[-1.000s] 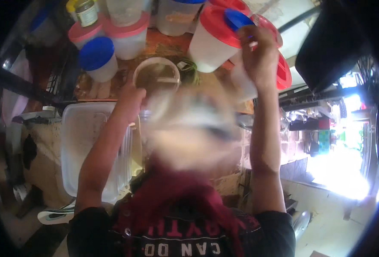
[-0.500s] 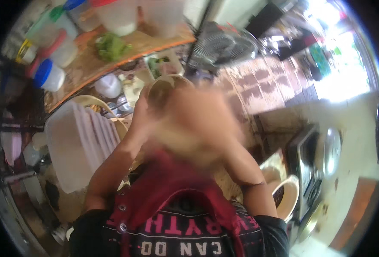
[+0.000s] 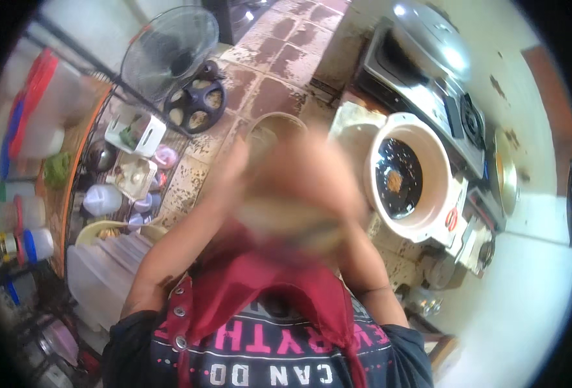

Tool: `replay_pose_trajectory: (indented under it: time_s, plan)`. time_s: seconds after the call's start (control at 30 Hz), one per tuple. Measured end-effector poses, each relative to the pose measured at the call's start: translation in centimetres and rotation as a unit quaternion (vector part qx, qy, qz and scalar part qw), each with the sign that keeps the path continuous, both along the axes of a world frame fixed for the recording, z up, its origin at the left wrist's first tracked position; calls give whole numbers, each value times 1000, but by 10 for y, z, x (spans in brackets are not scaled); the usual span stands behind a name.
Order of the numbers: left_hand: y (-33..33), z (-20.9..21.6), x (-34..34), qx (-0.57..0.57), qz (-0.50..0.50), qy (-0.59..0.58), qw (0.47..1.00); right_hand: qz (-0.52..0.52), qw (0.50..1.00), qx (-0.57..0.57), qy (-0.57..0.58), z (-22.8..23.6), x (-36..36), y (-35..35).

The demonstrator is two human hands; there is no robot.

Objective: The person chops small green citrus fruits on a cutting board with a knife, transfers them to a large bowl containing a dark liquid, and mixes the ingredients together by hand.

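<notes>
In front of my chest, both hands are raised around a round, open-topped container [image 3: 274,121] with a pale rim. My left hand [image 3: 234,167] is closed against its left side. My right hand [image 3: 315,171] lies across the container's right side and near part, badly smeared by motion, so its fingers cannot be made out. Below the right hand is a blurred yellowish shape [image 3: 286,216], too smeared to name. The container's contents are mostly hidden behind the right hand.
To the right, a cream tub [image 3: 440,200] holds dark liquid with a brown clump. Past it are a stove [image 3: 379,74] and a shiny metal lid [image 3: 434,42]. Left, a wire shelf [image 3: 72,187] carries plastic containers beside translucent stacked boxes [image 3: 101,271]. A round fan [image 3: 169,58] stands ahead on tiles.
My view has swung to the right, bringing the cream tub and stove fully into the picture. Both hands stay together at the container, and the right one is blurred in both frames.
</notes>
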State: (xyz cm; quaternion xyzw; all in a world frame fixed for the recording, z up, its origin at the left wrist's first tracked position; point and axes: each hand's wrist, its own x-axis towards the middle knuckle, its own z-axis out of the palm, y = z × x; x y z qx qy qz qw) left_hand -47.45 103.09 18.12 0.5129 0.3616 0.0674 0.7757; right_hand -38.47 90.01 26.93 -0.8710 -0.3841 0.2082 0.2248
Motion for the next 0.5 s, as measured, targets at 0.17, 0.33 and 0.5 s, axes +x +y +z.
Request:
replay_pose_trajectory:
  time_s: [0.17, 0.33, 0.5]
  plan:
    - [-25, -29, 49, 33, -98, -43, 994, -148, 980, 109, 75, -7, 28, -61]
    - [-73, 32, 94, -69, -162, -41, 983, -315, 921, 100, 207, 4, 55, -117]
    - [-108, 69, 135, 19, -217, 13, 976, -411, 844, 288, 190, 17, 60, -164]
